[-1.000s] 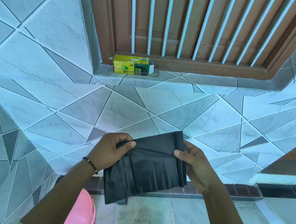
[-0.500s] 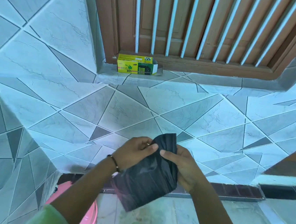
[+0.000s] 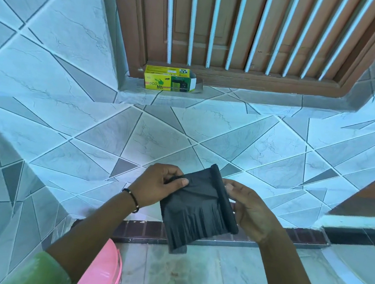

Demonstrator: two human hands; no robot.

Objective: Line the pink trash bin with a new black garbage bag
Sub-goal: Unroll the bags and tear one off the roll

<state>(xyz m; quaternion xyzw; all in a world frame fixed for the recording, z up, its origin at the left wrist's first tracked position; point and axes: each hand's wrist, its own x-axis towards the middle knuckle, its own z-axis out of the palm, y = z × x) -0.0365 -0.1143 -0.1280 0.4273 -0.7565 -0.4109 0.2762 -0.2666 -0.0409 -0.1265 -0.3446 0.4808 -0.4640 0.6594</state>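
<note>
While you stand over the pink trash bin (image 3: 102, 269), whose rim shows only at the lower edge by your left forearm, its inside stays hidden from view. Just above it, both hands grip the folded black garbage bag (image 3: 198, 210) in mid-air: your left hand (image 3: 158, 188) pinches the upper left corner between thumb and fingers, and your right hand (image 3: 251, 212) closes around the rolled right edge. The pleats remain pressed flat, so the step in hand is judged to be unfolding; the next move calls for finding the open mouth and parting its layers before lowering the bag into the bin. Farther off, on the tiled ledge (image 3: 278, 103) beneath the wooden door (image 3: 239, 31), a yellow-green box (image 3: 168, 79) lies with one end flap open; "eco" and "bin" are legible, the smaller print is not.
</note>
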